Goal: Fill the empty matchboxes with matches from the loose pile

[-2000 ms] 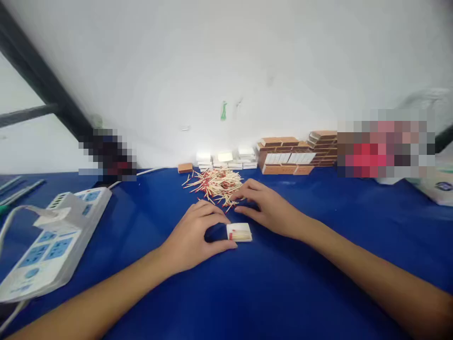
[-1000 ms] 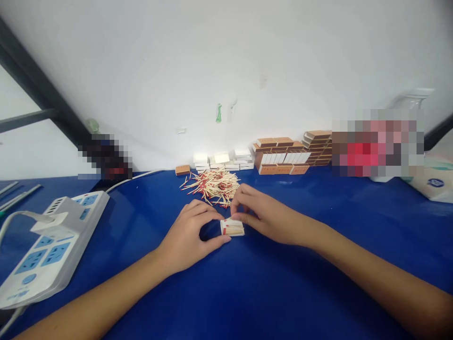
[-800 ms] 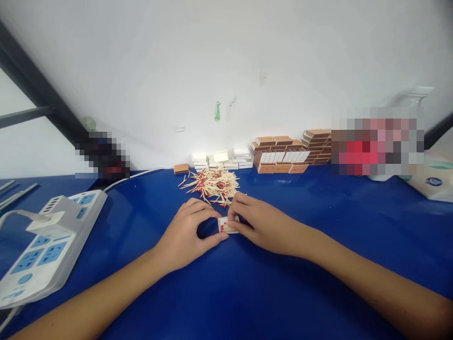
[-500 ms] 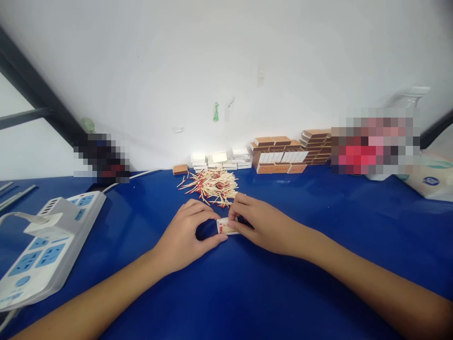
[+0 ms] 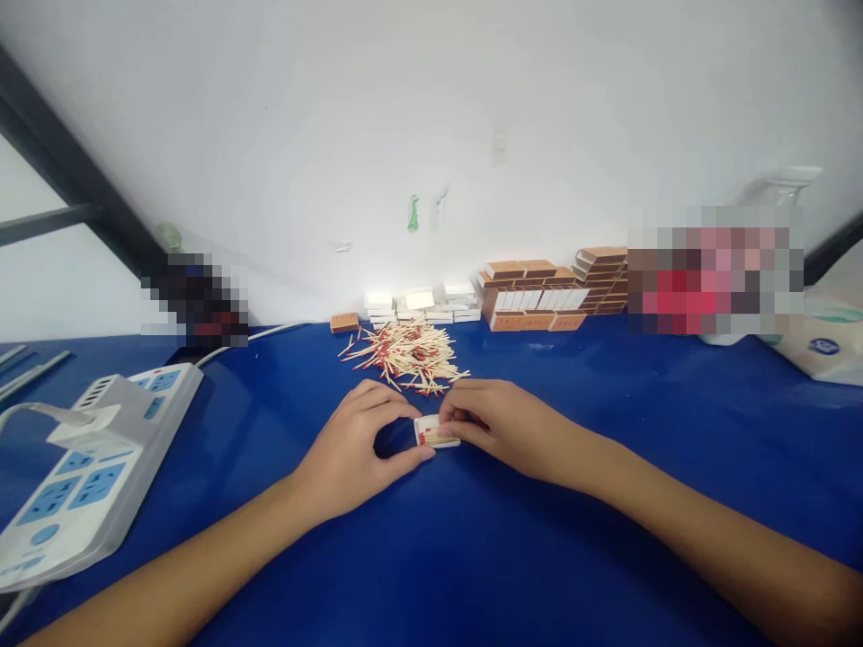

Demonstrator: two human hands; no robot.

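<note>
A small white matchbox tray (image 5: 431, 420) lies on the blue table in front of me, with several red-headed matches (image 5: 430, 440) inside. Curved around its left end, my left hand (image 5: 364, 440) holds it between thumb and fingers. My right hand (image 5: 495, 422) reaches over the tray's right end, thumb and index finger pinched on a match whose red head points left. The other right fingers are curled and partly hidden. Just beyond both hands is a loose heap of matches (image 5: 411, 355).
White trays (image 5: 458, 301) are stacked against the wall behind the heap, beside a single brown matchbox (image 5: 344, 323). Stacked brown matchboxes (image 5: 532, 321) stand further right. A power strip (image 5: 101, 476) with a plugged-in adapter lies left; a white packet (image 5: 822, 341) is far right.
My right hand has shifted slightly right along the tray, uncovering more of its inside. My left hand keeps its hold on the tray.
</note>
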